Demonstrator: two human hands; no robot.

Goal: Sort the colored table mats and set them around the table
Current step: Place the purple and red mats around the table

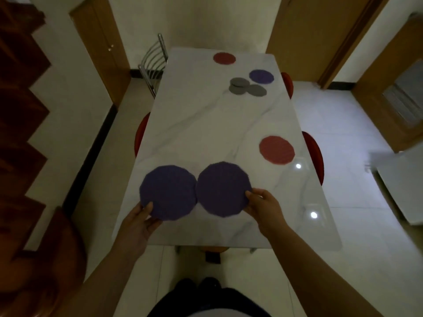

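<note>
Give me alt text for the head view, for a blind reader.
A person's left hand holds the left purple mat and the right hand the right purple mat, side by side at the near end of a marble table. Beyond lie a near red mat, a far red mat, a far purple mat and overlapping grey mats.

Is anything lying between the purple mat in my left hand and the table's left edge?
Nothing visible: the left hand holds the purple mat over the table close to that edge, with only bare marble between.

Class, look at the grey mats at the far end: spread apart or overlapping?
Overlapping: the grey mats lie in one cluster, edges covering each other, beside the far purple mat.
</note>
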